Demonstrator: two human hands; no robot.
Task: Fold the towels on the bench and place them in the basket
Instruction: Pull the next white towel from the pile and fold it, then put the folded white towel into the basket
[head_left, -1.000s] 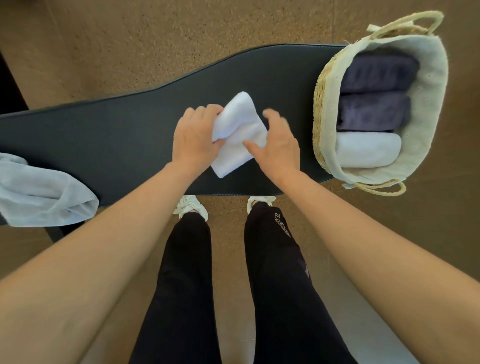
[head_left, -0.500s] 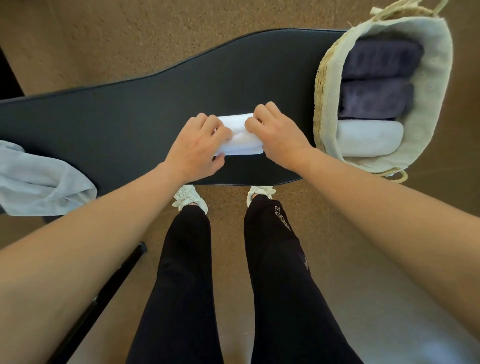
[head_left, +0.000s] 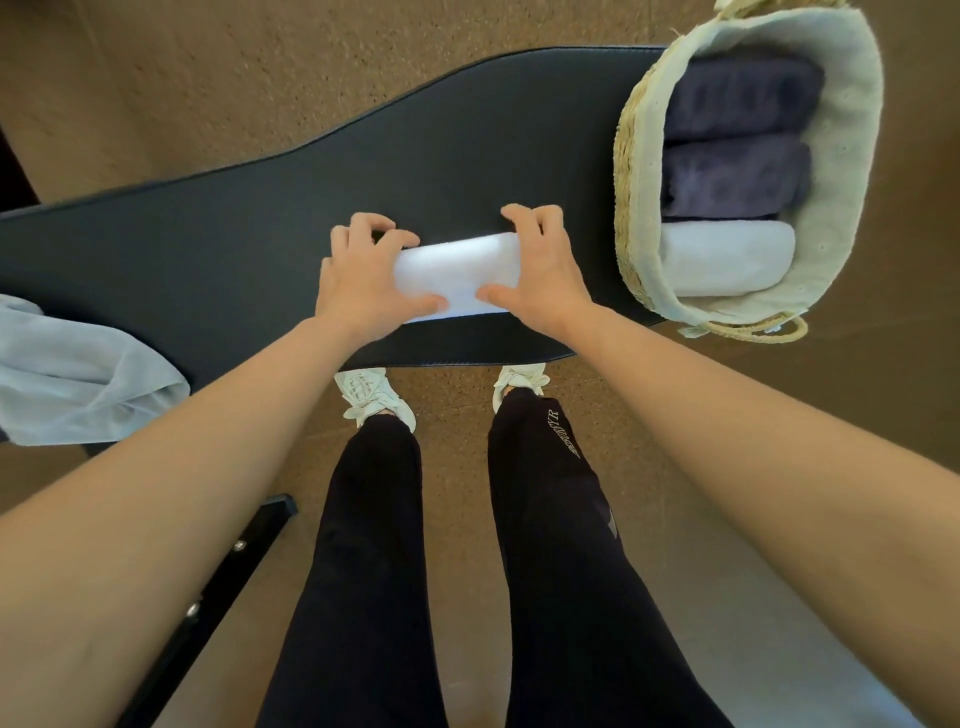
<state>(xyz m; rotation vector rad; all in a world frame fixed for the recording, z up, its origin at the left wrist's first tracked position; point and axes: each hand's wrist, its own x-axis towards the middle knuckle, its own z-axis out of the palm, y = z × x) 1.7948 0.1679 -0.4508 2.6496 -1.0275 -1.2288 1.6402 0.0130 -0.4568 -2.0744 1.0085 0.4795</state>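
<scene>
My left hand (head_left: 363, 280) and right hand (head_left: 545, 275) each grip a towel (head_left: 457, 270) end, near the worktop (head_left: 234, 249) front edge. Bare worktop to the left, basket (head_left: 636, 208) close on the right. Hands are wider apart than before.

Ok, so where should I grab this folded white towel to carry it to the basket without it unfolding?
Take the white towel by its two short ends, one from each side, as the left hand and right hand sit now: fingers over the far edge, thumbs on the near one. It lies lengthwise along the bench, and pinching both ends should keep the layers closed.
</scene>
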